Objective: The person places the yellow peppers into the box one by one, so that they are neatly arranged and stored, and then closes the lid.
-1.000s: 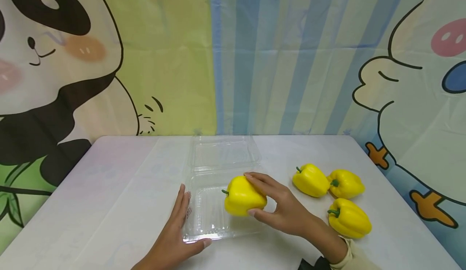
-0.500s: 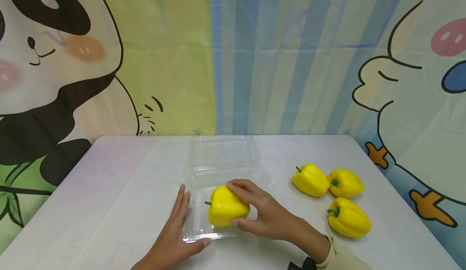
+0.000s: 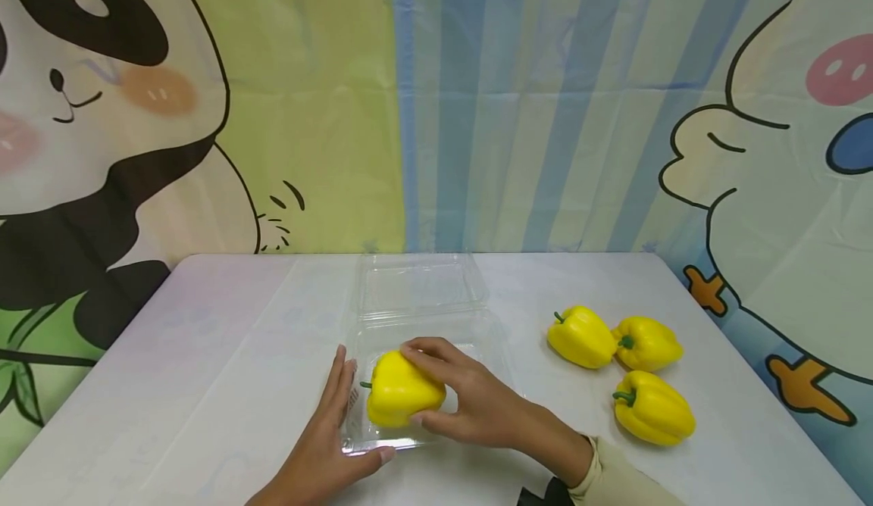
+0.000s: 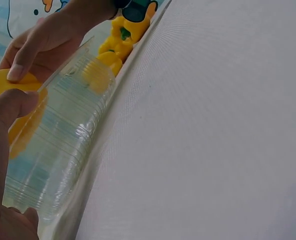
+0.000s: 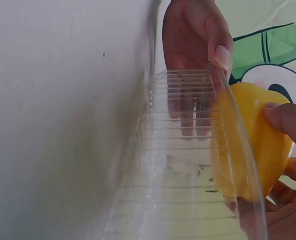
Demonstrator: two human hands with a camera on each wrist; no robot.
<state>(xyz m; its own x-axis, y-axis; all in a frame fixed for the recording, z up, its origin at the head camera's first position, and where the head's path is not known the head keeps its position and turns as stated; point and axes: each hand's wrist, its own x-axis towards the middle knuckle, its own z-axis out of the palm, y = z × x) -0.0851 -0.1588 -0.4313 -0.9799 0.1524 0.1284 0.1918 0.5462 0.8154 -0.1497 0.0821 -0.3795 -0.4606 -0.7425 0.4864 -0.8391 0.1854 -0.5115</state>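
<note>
The yellow pepper [image 3: 404,391] is down inside the bottom part of a clear plastic box [image 3: 487,339], near its left side. Its green stem points at the left wall. Some of the pepper is below the rim, but I can't tell if it touches the box floor. The right hand [image 3: 467,407] holds it, with the thumb on the near side and the other fingers on the far side.

The left hand [image 3: 323,434] is spread wide, with straight fingers along the box's left side and the thumb at the front edge. The box looks thin and light, so it might slide or tip if that hand let go while the pepper pushed on the wall. If the right hand let go too high, the pepper could drop and roll.

The lid [image 3: 423,286] lies open behind. On the desk [image 3: 191,385], to the right, sit a left pepper [image 3: 581,337], a back pepper [image 3: 649,345] and a front pepper [image 3: 655,409]. The tan sleeve [image 3: 621,476] is near the front pepper, so a bump could make it roll.
</note>
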